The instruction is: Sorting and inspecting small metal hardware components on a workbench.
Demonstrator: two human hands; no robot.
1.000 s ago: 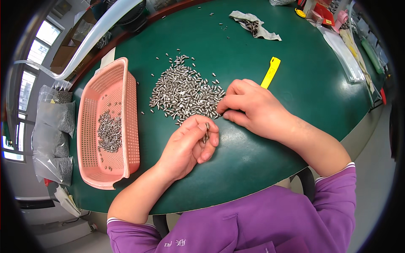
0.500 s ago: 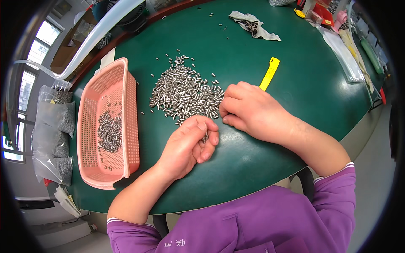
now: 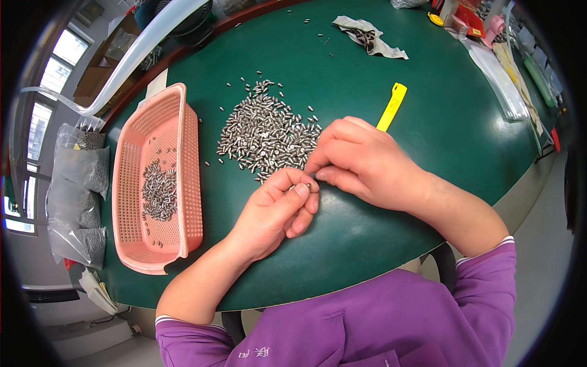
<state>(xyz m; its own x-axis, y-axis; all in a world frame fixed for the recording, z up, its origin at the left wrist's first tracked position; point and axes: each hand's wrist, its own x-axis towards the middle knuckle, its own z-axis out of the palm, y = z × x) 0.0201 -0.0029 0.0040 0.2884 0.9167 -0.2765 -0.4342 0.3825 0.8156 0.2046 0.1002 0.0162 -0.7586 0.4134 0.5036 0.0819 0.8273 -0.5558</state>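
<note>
At the near edge of the pile of small metal pins (image 3: 266, 136), the left hand (image 3: 275, 214) curls nearly closed, pinching a pin between thumb and forefinger. The right hand (image 3: 361, 162) touches it, fingertips narrowed onto the same spot. Left lies a pink basket (image 3: 183, 122) holding more pins; a yellow tool (image 3: 392, 106) lies far right on the green counter (image 3: 452, 122).
</note>
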